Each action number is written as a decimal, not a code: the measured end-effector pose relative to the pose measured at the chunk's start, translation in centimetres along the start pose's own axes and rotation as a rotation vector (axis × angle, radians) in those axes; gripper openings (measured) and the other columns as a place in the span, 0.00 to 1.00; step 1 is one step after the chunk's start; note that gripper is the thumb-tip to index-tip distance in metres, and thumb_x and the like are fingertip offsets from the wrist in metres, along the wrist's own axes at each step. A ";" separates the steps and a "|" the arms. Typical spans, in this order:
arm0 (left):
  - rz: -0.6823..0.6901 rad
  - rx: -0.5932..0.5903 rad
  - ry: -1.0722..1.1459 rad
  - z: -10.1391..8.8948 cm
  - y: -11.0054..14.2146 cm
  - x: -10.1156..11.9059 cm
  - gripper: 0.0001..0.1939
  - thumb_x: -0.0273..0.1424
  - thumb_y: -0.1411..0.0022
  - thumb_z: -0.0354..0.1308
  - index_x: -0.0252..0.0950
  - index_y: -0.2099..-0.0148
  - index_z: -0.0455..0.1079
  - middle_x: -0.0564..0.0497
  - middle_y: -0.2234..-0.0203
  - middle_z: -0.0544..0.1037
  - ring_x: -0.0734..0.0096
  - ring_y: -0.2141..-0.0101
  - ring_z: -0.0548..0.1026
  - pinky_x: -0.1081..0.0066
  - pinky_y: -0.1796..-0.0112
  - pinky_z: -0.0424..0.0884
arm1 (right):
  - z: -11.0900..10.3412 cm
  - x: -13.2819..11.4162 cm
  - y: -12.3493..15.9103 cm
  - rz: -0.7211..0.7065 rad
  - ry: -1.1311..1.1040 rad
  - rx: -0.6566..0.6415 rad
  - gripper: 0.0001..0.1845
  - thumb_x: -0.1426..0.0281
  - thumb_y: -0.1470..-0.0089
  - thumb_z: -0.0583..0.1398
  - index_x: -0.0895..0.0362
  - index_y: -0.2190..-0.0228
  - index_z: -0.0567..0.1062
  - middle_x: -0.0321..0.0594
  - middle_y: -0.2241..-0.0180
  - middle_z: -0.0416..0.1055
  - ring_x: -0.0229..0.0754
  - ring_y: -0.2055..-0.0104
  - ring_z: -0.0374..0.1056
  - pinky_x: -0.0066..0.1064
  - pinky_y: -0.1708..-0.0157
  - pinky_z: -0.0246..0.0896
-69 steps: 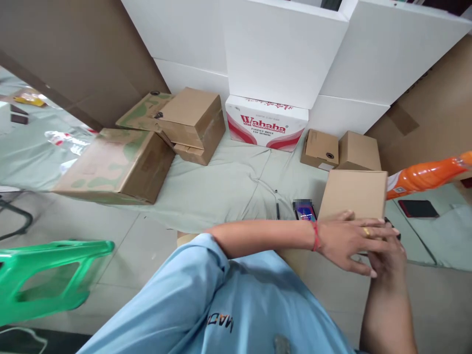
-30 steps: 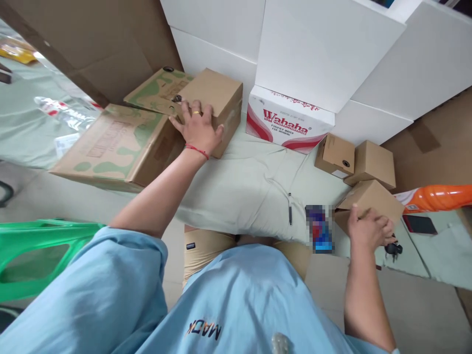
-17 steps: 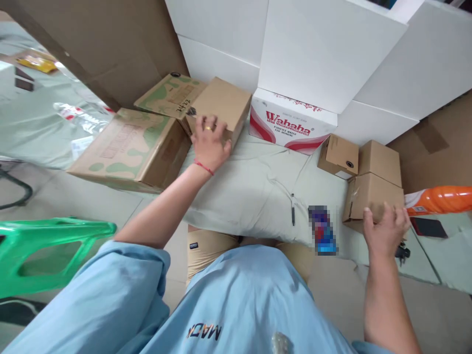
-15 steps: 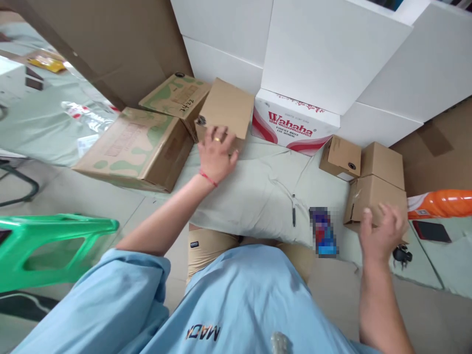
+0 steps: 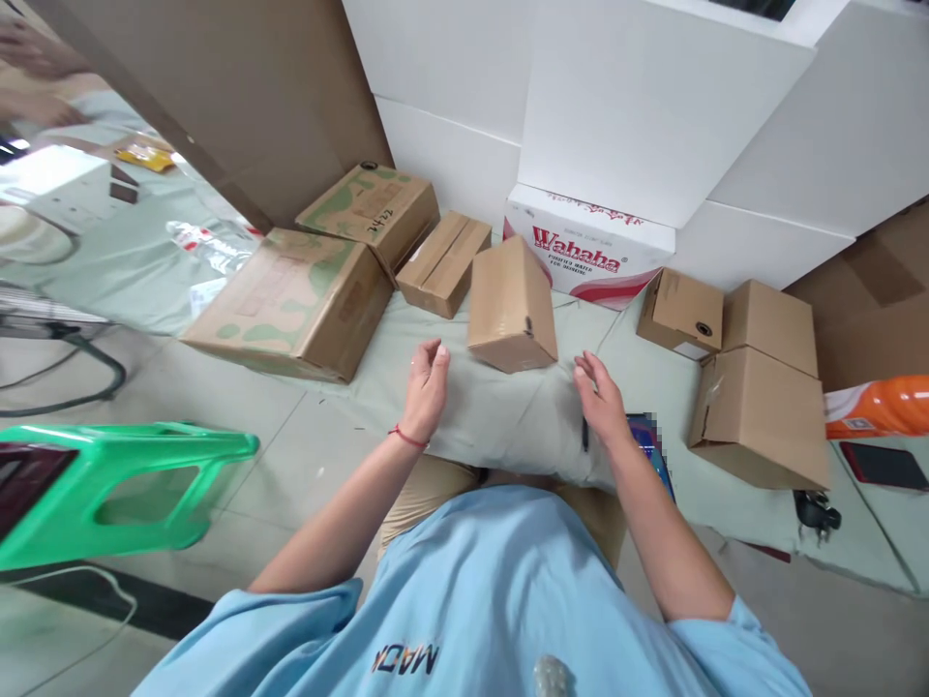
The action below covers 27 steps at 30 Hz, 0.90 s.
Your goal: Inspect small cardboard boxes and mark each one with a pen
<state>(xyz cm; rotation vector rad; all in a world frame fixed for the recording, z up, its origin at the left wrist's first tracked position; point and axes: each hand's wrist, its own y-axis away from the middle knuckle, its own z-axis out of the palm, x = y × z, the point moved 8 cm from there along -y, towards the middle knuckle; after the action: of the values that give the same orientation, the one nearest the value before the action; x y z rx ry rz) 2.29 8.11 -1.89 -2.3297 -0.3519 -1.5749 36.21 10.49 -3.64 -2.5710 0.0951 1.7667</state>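
We see matt brown cardboard on the middle box (image 5: 504,300), and smooth, printed card on the white Wahaha carton (image 5: 591,257). Soft, creased, matt cloth covers the bench (image 5: 471,411). The green stool (image 5: 224,445) looks like glossy plastic, as does the orange bottle (image 5: 889,405), and our blue shirt (image 5: 500,581) is soft, wrinkled cloth without shine

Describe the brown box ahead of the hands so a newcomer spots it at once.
Find the white-and-red Wahaha carton. The brown box stands before its left part, just beyond the left hand and right hand. Dark marks near its front edge set it apart from the lower box to its left, which has tape along its top.
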 end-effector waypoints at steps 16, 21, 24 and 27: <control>0.079 -0.289 -0.012 4.6 3.7 0.3 0.31 0.59 0.27 0.52 0.39 0.42 0.74 0.37 0.45 0.79 0.49 0.43 0.78 0.47 0.41 0.76 | -0.6 0.4 7.3 0.049 0.585 0.032 0.24 0.54 0.31 0.54 0.59 0.52 0.80 0.58 0.52 0.76 0.58 0.49 0.73 0.49 0.47 0.70; 0.361 0.046 -0.179 3.6 0.6 5.4 0.47 0.62 0.38 0.65 0.37 0.30 0.61 0.30 0.31 0.65 0.39 0.28 0.61 0.39 0.29 0.56 | -5.5 1.9 8.3 0.142 0.834 0.141 0.28 0.53 0.34 0.58 0.64 0.48 0.77 0.65 0.49 0.72 0.65 0.47 0.69 0.53 0.48 0.67; 0.454 0.088 -0.251 6.1 -1.0 8.6 0.58 0.65 0.47 0.71 0.40 0.25 0.58 0.29 0.25 0.55 0.31 0.24 0.50 0.34 0.28 0.50 | -8.2 1.7 9.7 0.105 1.029 0.239 0.38 0.49 0.35 0.59 0.66 0.37 0.71 0.70 0.39 0.67 0.73 0.38 0.63 0.57 0.43 0.64; 0.399 0.015 -0.290 9.7 -2.2 8.9 0.63 0.63 0.53 0.76 0.44 0.23 0.58 0.31 0.22 0.49 0.20 0.23 0.41 0.26 0.30 0.44 | -10.3 3.1 11.9 0.156 1.181 0.238 0.48 0.46 0.36 0.60 0.68 0.30 0.63 0.75 0.34 0.62 0.76 0.35 0.61 0.59 0.44 0.65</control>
<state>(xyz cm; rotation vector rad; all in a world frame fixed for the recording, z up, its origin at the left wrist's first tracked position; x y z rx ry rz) 13.08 14.17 3.25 -2.4284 0.0418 -1.0504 46.16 -2.04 -2.61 -3.0201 0.4727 0.0152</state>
